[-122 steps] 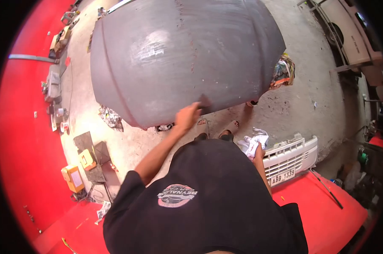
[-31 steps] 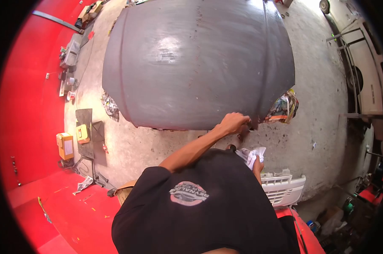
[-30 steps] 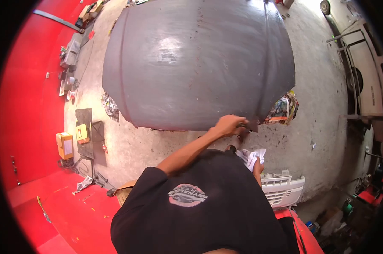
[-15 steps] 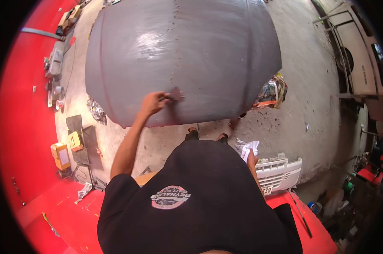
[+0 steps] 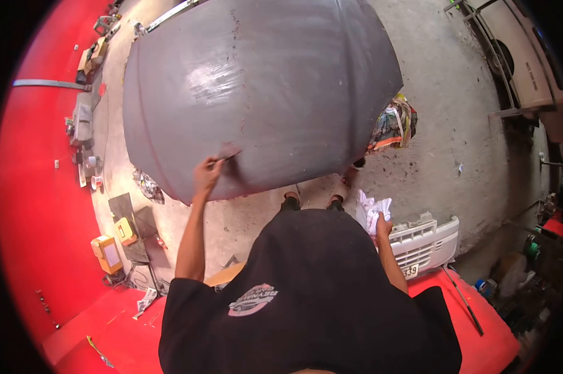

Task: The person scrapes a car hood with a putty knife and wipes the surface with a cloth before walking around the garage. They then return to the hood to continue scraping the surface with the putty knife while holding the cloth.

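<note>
A large grey hood panel (image 5: 294,118) fills the upper middle, with a line of small dark marks down it and a shiny patch left of that line. Over its near edge my left hand (image 5: 207,176) pinches a small flat dark scraper (image 5: 229,151), its blade at the panel's surface; whether it touches is hard to tell. Lower right, beside my body, my right hand (image 5: 383,227) is closed round a crumpled white cloth (image 5: 371,212), away from the panel.
A white bumper grille (image 5: 428,245) lies at the right on a red surface (image 5: 481,305). At the left stand a yellow box (image 5: 107,254) and a dark stand (image 5: 129,229) holding a yellow container (image 5: 125,231). Wrapped bundles (image 5: 393,124) lie beside the panel.
My left hand has moved left and slightly down with the scraper. The view has turned and shifted a little. My right hand still holds the cloth.
</note>
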Demonstrator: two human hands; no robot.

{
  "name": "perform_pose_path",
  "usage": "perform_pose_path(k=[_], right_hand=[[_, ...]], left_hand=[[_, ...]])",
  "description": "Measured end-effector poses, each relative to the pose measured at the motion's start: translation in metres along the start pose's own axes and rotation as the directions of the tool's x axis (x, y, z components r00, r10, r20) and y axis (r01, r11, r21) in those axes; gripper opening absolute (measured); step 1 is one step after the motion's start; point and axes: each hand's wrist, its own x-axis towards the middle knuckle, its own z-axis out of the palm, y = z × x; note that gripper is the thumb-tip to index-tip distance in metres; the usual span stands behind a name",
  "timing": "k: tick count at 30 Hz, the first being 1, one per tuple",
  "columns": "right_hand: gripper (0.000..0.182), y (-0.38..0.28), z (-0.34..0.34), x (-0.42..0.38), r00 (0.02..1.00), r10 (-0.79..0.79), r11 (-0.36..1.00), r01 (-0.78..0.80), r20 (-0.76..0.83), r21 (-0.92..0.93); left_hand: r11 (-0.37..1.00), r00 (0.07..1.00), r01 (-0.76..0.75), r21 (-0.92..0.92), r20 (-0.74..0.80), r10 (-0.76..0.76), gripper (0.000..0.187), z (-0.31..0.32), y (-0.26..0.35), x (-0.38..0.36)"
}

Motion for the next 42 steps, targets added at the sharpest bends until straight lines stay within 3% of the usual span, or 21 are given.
perform_pose_path(k=[2,5,8,9,10,12,14,15,16,20,21,22,23,24,27,31,34,36,38,40,42], right_hand=[[0.064,-0.002,0.002,-0.003,1.0,0.013,1.0,-0.013,0.006,-0.006],[0.061,0.027,0.02,0.021,0.999,0.002,0.999,-0.001,0.032,-0.044],[0.059,0.041,0.036,0.039,0.993,-0.032,0.984,0.012,0.113,0.179],[0.056,0.018,0.026,0.02,0.992,-0.088,0.987,0.075,0.087,0.139],[0.056,-0.015,0.012,-0.007,0.994,-0.044,0.986,0.027,0.099,0.165],[0.058,-0.008,0.021,0.006,0.998,-0.038,0.993,0.033,0.041,0.114],[0.063,-0.017,0.016,-0.001,0.999,-0.02,0.985,0.015,0.032,0.175],[0.063,-0.022,0.011,-0.007,0.999,-0.032,0.973,0.026,0.024,0.23],[0.063,-0.026,0.009,-0.012,0.999,-0.042,0.958,0.035,0.016,0.286],[0.061,0.001,0.004,-0.003,0.997,-0.066,0.988,0.059,0.043,0.145],[0.063,0.001,0.001,-0.01,0.999,-0.018,0.999,0.017,0.033,0.046],[0.07,0.019,0.004,0.0,0.998,0.01,1.0,-0.01,0.061,-0.002],[0.071,0.033,0.006,0.004,0.997,0.044,0.999,-0.042,0.063,-0.034],[0.072,0.037,0.01,0.004,0.995,0.074,0.996,-0.07,0.063,-0.063],[0.073,0.028,0.015,-0.009,0.997,0.076,0.996,-0.074,0.03,-0.053],[0.062,0.013,0.023,-0.01,0.995,0.003,0.999,-0.007,0.095,0.038],[0.061,0.013,0.03,0.0,0.996,-0.02,0.997,0.013,0.083,0.077],[0.061,0.008,0.031,-0.001,0.996,-0.035,0.991,0.023,0.086,0.133],[0.061,0.011,0.026,0.001,0.995,-0.033,0.993,0.021,0.097,0.119],[0.062,0.013,0.018,0.002,0.995,-0.044,0.995,0.036,0.087,0.093],[0.066,0.011,0.008,-0.005,0.997,-0.018,0.997,0.012,0.075,0.081]], left_hand=[[0.989,0.996,0.089,0.121,-0.031,-0.086,0.032,-0.049,-0.038,0.012],[0.963,0.998,-0.049,0.264,0.046,0.038,0.035,-0.054,0.0,0.029],[0.944,0.941,-0.271,0.186,0.257,0.219,0.035,0.011,0.096,0.048],[0.957,0.918,-0.272,0.106,0.325,0.225,0.032,0.049,0.126,0.051],[0.914,0.876,-0.365,0.178,0.398,0.273,0.027,0.079,0.178,0.047],[0.876,0.785,-0.464,0.129,0.518,0.34,0.02,0.145,0.261,0.019],[0.765,0.674,-0.618,0.18,0.622,0.398,0.02,0.214,0.298,-0.005],[0.784,0.663,-0.619,0.045,0.565,0.491,0.022,0.227,0.302,-0.019],[0.844,0.729,-0.521,-0.128,0.448,0.518,0.025,0.215,0.304,-0.038],[0.922,0.849,-0.343,-0.178,0.361,0.385,0.029,0.138,0.218,-0.04],[0.964,0.904,-0.247,-0.095,0.336,0.264,0.03,0.112,0.181,-0.028],[0.966,0.95,-0.233,-0.109,0.185,0.25,0.03,0.094,0.124,-0.016],[0.977,0.977,-0.211,0.038,0.043,0.21,0.031,0.063,0.08,-0.006],[0.984,0.985,-0.173,-0.04,0.007,0.174,0.034,0.03,0.038,0.006],[0.976,1.0,0.02,0.219,0.018,-0.025,0.038,-0.048,-0.023,0.02],[0.958,0.975,-0.19,0.214,0.157,0.158,0.037,-0.007,0.047,0.028],[0.923,0.895,-0.339,0.183,0.366,0.257,0.032,0.084,0.181,0.019],[0.856,0.832,-0.491,0.161,0.379,0.406,0.027,0.166,0.247,-0.006],[0.813,0.721,-0.574,0.101,0.533,0.443,0.028,0.231,0.297,-0.044],[0.838,0.682,-0.542,-0.064,0.549,0.483,0.031,0.224,0.328,-0.085],[0.844,0.715,-0.526,-0.1,0.485,0.503,0.033,0.2,0.301,-0.08]])
